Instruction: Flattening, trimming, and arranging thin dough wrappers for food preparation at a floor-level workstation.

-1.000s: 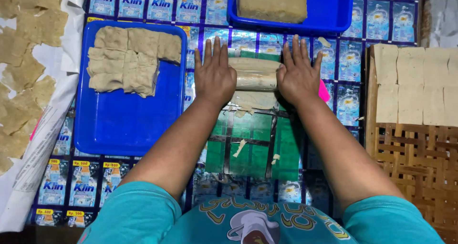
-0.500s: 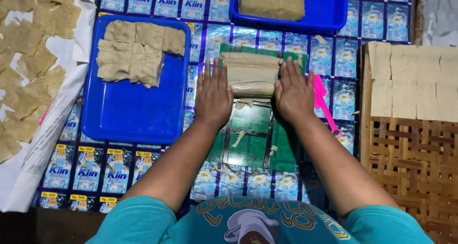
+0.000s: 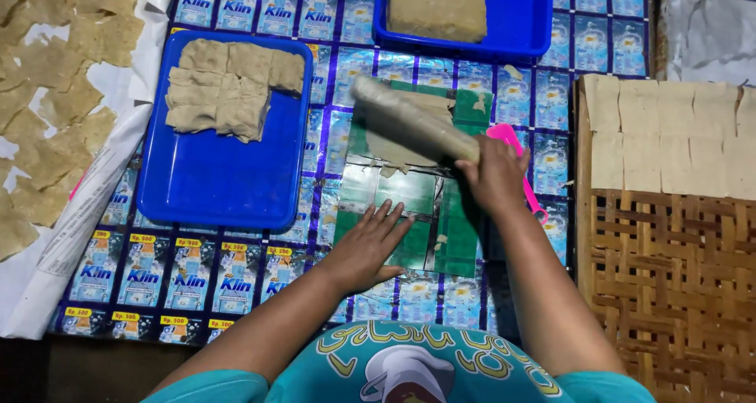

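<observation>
Worktop (image 3: 260, 277) covered with printed sachet sheets. Woven bamboo rack (image 3: 669, 277) at right edge carries pale cut squares; blue tray (image 3: 220, 182) upper left holds stacked dough sheets (image 3: 228, 84). Green mat (image 3: 409, 206) at centre — left hand (image 3: 366, 249) pressed flat on it, fingers spread wide. Right hand (image 3: 492, 170) grips one end of the roller (image 3: 413, 119), lifted and tilted above the thin dough (image 3: 394, 147). Judged step: rolling paused, sheet being freed; next calls for peeling it without tearing.

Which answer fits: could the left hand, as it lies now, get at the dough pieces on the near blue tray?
Probably yes. The left hand rests flat on the green mat beside the blue tray; nothing lies between it and the dough pieces.
</observation>
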